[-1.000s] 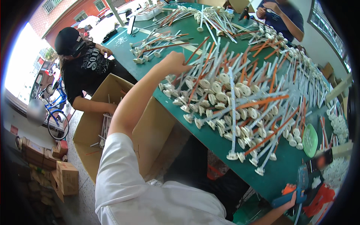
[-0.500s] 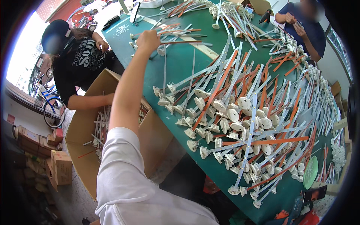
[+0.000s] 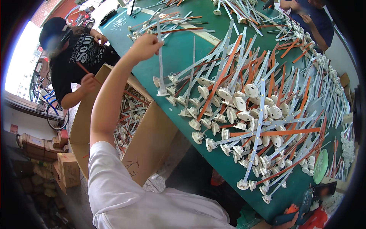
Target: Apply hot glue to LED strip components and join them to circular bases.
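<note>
My left arm, in a white sleeve, stretches over a cardboard box to the table's left edge. My left hand (image 3: 145,47) is closed, its fingers pinched on a white LED strip (image 3: 160,68) that stands nearly upright. The strip's round white base (image 3: 162,92) is at the table edge, beside other bases. A large heap of white and orange-red strips with round white bases (image 3: 239,103) covers the table to the right. Low at the right edge, my right hand (image 3: 292,222) shows only in part, its fingers around a teal cordless drill (image 3: 305,206).
An open cardboard box (image 3: 150,133) full of strips stands left of the green table (image 3: 183,131). Behind it, a person in black (image 3: 82,49) holds a red strip. Another person (image 3: 314,28) works at the far right. A green plate (image 3: 321,166) stands near the right edge.
My left hand has come back toward me from the far strip pile and is now at an upright LED strip. The person at the left has lifted a red strip from the box.
</note>
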`<move>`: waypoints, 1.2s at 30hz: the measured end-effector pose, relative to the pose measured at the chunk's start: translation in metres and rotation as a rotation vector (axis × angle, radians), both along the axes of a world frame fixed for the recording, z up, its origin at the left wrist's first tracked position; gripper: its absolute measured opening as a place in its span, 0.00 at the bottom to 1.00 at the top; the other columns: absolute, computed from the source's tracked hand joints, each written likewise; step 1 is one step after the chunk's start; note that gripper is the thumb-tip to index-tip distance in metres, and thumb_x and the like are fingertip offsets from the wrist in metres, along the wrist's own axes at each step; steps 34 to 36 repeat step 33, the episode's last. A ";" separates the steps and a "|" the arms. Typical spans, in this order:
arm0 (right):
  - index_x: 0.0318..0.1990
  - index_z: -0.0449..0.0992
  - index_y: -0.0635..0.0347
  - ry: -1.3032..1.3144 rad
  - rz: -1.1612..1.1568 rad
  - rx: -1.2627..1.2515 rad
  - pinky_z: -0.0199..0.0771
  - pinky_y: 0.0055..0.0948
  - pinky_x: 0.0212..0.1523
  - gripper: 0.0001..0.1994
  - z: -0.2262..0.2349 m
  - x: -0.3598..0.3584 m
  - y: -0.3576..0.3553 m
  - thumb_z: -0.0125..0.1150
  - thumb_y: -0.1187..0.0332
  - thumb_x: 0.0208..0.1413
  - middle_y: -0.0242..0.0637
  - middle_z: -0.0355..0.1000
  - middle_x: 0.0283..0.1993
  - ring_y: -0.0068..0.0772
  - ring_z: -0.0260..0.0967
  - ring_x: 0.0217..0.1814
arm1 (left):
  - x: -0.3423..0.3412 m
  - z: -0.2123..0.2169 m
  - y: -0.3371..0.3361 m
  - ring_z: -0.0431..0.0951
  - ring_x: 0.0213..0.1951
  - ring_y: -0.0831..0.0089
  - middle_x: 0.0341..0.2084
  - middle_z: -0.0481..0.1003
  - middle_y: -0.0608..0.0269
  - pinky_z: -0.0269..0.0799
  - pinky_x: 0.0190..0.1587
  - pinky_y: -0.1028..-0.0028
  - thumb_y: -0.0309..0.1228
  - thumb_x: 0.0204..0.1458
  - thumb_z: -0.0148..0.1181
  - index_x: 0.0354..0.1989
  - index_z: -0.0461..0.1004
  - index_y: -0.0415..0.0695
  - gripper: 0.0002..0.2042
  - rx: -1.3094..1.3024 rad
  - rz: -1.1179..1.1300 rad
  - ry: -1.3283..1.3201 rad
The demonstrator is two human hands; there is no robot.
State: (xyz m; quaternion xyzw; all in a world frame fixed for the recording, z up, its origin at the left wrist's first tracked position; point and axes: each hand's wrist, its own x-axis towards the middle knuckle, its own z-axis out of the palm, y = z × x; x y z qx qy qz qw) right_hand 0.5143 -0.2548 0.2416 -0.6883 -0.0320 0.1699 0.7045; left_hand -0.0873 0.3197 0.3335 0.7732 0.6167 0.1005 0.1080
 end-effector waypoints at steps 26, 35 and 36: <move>0.48 0.72 0.69 0.007 0.040 -0.019 0.73 0.43 0.45 0.25 0.001 -0.018 0.042 0.56 0.51 0.55 0.48 0.73 0.44 0.48 0.72 0.45 | 0.021 -0.035 0.114 0.82 0.39 0.55 0.32 0.81 0.54 0.79 0.39 0.58 0.26 0.49 0.56 0.33 0.81 0.45 0.07 0.487 -0.077 0.441; 0.48 0.72 0.69 -0.026 -0.052 -0.057 0.73 0.43 0.45 0.26 0.028 -0.044 0.029 0.56 0.51 0.55 0.48 0.73 0.44 0.48 0.72 0.45 | -0.028 0.009 0.130 0.83 0.39 0.58 0.38 0.81 0.52 0.78 0.43 0.60 0.32 0.55 0.61 0.43 0.79 0.44 0.10 0.704 0.136 -0.403; 0.48 0.72 0.69 -0.026 -0.052 -0.057 0.73 0.43 0.45 0.26 0.028 -0.044 0.029 0.56 0.51 0.55 0.48 0.73 0.44 0.48 0.72 0.45 | -0.028 0.009 0.130 0.83 0.39 0.58 0.38 0.81 0.52 0.78 0.43 0.60 0.32 0.55 0.61 0.43 0.79 0.44 0.10 0.704 0.136 -0.403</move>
